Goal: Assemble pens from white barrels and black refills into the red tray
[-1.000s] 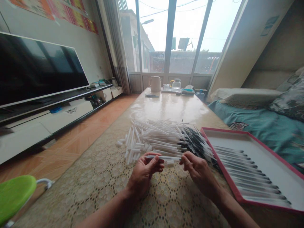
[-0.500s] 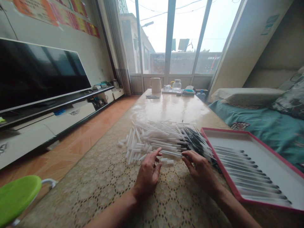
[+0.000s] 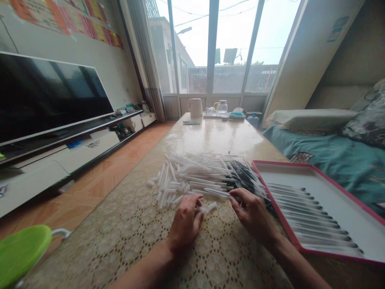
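Observation:
My right hand [image 3: 251, 210] pinches the end of a slim white pen barrel [image 3: 217, 192], which points left across the front of the pile. Curled with thumb and forefinger apart, my left hand [image 3: 187, 214] rests low over the table at short white caps [image 3: 212, 207]; its fingertips reach the nearest one, and whether they touch it I cannot tell. Just beyond both hands lies a heap of white plastic tubes [image 3: 195, 170]. Thin dark refills [image 3: 242, 172] are bunched at the heap's right side.
A pink-rimmed tray [image 3: 287, 220] on the right holds a row of clear pens with black ends [image 3: 321, 216]. The patterned table [image 3: 132, 237] runs toward a jug [image 3: 196, 107] and glass pot [image 3: 221, 107]. A green stool [image 3: 27, 251] stands at lower left.
My left hand has come slightly nearer the short caps, and one cap now lies tilted. My right hand keeps its pinch on the barrel. The whole view has shifted slightly.

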{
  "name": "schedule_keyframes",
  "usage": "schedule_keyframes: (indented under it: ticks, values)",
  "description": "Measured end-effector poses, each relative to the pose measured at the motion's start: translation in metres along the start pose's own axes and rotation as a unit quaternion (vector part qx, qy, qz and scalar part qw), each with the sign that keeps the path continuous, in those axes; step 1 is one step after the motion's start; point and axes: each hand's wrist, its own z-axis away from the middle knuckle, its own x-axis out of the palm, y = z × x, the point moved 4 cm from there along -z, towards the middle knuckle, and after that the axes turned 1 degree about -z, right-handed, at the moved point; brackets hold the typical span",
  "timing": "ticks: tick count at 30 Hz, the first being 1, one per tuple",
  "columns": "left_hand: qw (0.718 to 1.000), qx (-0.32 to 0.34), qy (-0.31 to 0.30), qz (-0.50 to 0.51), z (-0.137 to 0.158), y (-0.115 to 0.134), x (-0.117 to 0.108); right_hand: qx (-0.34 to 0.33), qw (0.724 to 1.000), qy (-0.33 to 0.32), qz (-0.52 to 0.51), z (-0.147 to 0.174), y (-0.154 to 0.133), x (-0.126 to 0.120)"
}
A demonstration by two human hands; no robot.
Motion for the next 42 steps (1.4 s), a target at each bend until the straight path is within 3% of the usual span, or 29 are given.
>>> schedule_keyframes:
  ticks: [4, 8, 12, 16, 24, 32, 36, 42]
  values:
    - [1.000, 0.005, 0.009, -0.001, -0.003, 0.000, -0.003, -0.002, 0.999, -0.010, -0.041, 0.000, -0.004, -0.001]
    - [0.986, -0.076, 0.062, 0.136, -0.008, -0.010, -0.012, -0.005, 0.999, 0.009, -0.039, 0.002, -0.008, -0.004]
    - [0.945, -0.162, 0.034, 0.284, -0.012, -0.018, -0.012, -0.019, 0.999, 0.008, -0.032, 0.003, -0.012, -0.005]
    - [0.924, -0.204, 0.009, 0.324, -0.012, -0.017, -0.011, -0.028, 0.999, -0.002, -0.034, 0.004, -0.015, -0.004]
    - [0.943, -0.184, -0.034, 0.277, -0.010, -0.015, -0.006, -0.037, 0.999, -0.024, -0.031, 0.003, -0.018, 0.001]
    - [0.943, -0.175, -0.046, 0.279, -0.007, -0.016, -0.003, -0.082, 0.988, -0.132, 0.011, 0.007, -0.011, 0.014]
    - [0.929, -0.172, -0.075, 0.318, -0.006, -0.012, 0.002, -0.098, 0.979, -0.167, 0.060, 0.012, -0.013, 0.024]
    - [0.908, -0.170, -0.095, 0.371, -0.006, -0.012, 0.005, -0.117, 0.976, -0.147, 0.110, 0.015, -0.018, 0.027]
